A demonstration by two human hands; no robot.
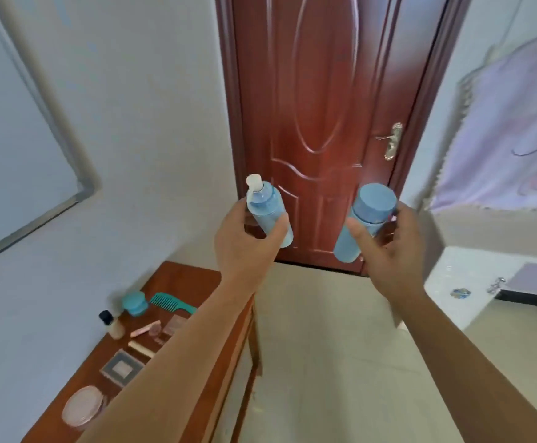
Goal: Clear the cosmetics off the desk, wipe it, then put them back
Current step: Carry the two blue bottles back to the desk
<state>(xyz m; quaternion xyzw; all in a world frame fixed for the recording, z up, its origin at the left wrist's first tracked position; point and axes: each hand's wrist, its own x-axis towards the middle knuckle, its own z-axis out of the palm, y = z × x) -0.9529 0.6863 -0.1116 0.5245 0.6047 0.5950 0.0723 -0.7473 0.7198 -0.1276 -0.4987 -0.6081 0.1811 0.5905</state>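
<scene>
Holding two blue bottles up in mid-air, one per hand, well above and to the right of the desk [177,279]. Left hand [248,238] grips the pump bottle [268,209] around its lower body, thumb in front and fingers curled behind; the white pump top tilts up-left. Right hand [388,247] grips the capped bottle [366,215] the same way, thumb across the front, with the wide blue cap tilted up-right. Both forearms are bare and stretched forward from the bottom of the frame, hands at about the same height, apart from each other, with the red door [318,123] behind them.

Still on the desk, near the wall:
- one teal jar [135,303]
- one teal comb [171,303], just right of the jar
- one small bottle [112,324] with a black cap, upright
- one square compact [121,368], lying flat
- one round case [83,407], clear lid, at the near end
- a few small pink and gold pieces between the jar and the compact — too blurred to count exactly

A purple cloth [516,139] hangs at far right.
</scene>
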